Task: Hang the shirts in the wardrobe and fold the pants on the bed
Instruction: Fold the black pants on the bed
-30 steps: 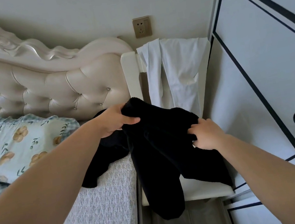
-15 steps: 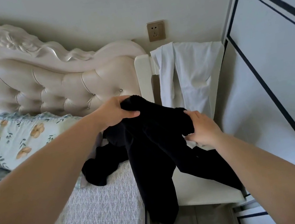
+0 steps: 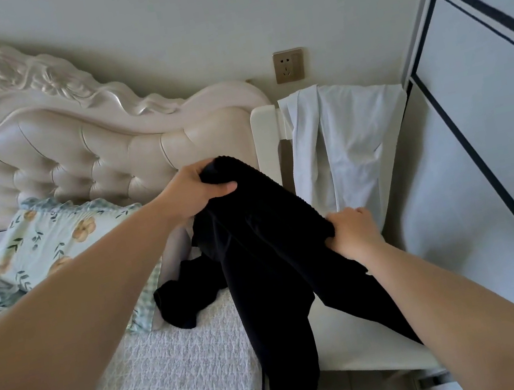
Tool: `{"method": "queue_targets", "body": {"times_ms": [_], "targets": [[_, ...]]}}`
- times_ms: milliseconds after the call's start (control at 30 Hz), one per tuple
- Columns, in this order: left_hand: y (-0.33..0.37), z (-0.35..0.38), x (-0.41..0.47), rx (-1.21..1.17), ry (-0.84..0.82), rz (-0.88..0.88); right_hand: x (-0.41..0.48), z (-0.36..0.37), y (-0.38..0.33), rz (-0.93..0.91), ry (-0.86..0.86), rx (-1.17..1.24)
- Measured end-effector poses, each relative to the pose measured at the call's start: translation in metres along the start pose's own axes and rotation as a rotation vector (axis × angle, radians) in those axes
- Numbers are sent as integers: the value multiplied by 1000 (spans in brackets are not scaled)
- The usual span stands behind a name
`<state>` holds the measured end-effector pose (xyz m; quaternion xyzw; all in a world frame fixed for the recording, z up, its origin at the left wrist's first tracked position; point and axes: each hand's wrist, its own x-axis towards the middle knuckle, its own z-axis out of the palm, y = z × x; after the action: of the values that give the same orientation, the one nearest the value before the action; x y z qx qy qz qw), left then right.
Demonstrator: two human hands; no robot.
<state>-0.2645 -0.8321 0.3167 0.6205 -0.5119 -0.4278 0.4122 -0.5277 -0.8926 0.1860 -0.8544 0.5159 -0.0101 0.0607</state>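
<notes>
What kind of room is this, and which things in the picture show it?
Most likely a home bedroom: a bed with a tufted headboard and a floral pillow, a wardrobe on the right, and a white garment draped over a chair beside the bed.

Both bare arms reach forward, the left from the lower left, the right from the lower right. The left hand (image 3: 197,193) is higher and farther out, fingers curled over and thumb pressed under a bunched edge of the black garment (image 3: 269,254). The right hand (image 3: 355,232), lower and nearer, grips the same edge, back of the hand up.
</notes>
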Motion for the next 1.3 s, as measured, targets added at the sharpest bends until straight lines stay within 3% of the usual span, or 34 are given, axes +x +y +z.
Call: {"method": "queue_targets", "body": {"times_ms": [133, 300, 433, 567, 633, 733, 867, 1100, 1300], "targets": [[-6, -19, 5, 105, 242, -39, 17, -29, 2, 94, 83, 113], [-13, -39, -3, 344, 380, -149, 53, -102, -1, 16, 231, 141], [-19, -51, -11, 218, 219, -339, 67, -151, -10, -167, 206, 32], [-23, -65, -20, 314, -87, -444, 53, -157, -7, -314, 200, -58], [-25, -66, -22, 388, -151, -453, 47, -150, -1, -354, 186, -86], [-26, -53, -23, 426, -155, -352, 43, -137, 3, -385, 108, -165], [-30, -35, -19, 676, -218, -87, 41, -127, 7, -397, 9, -183], [-39, -33, -20, 967, -313, -143, 32, -116, 22, -410, 64, -179], [-59, -32, -20, 889, -138, -110, 22, -102, 30, -399, 104, -204]]}}
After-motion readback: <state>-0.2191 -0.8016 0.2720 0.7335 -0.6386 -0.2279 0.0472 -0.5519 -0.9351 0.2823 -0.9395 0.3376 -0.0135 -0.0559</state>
